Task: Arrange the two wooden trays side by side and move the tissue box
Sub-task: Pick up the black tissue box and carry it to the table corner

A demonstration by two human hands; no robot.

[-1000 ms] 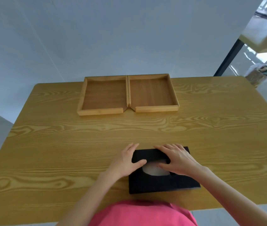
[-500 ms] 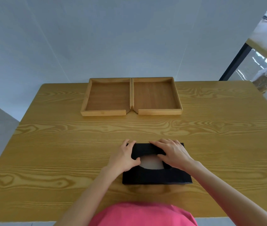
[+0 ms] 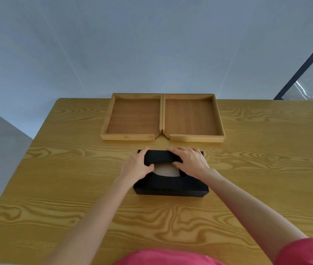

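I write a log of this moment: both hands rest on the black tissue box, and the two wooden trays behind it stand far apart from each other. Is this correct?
Not quite. In the head view the two wooden trays sit side by side with their inner walls touching, not far apart. The rest holds: the left hand and right hand both rest on the black tissue box in front of them.

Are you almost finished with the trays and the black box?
Nearly. The left tray and right tray already sit side by side, walls touching, at the table's far edge. Now the left hand and right hand are both on the tissue box, just in front of the trays. Only placing the box and letting go seems left.
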